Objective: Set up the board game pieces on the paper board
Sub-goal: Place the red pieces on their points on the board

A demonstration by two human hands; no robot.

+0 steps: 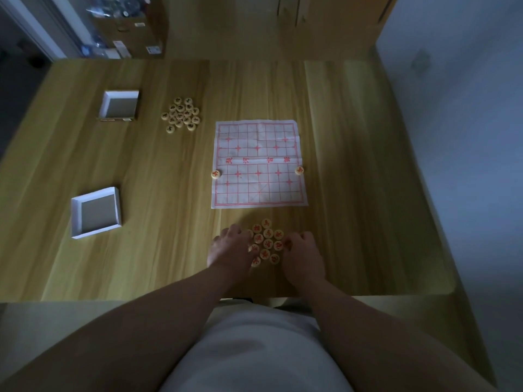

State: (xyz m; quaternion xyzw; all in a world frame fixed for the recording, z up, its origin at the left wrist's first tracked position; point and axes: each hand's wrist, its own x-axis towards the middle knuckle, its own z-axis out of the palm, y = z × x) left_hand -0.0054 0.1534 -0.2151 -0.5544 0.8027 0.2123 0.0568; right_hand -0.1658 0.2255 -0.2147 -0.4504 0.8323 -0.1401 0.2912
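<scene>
A white paper board [259,165] with a red grid lies flat on the wooden table. One red-marked round piece [215,174] sits at its left edge and another [299,170] at its right edge. A cluster of red-marked pieces [267,241] lies on the table just in front of the board. My left hand [230,248] rests at the cluster's left side, fingers curled over the pieces there. My right hand [302,256] is at the cluster's right side, fingers curled down onto the pieces. Whether either hand holds a piece is hidden. A pile of black-marked pieces [182,114] lies far left of the board.
Two open white box halves sit on the left of the table, one far [120,106] and one nearer [96,212]. A cardboard box [133,26] stands beyond the table's far edge. A wall runs along the right side.
</scene>
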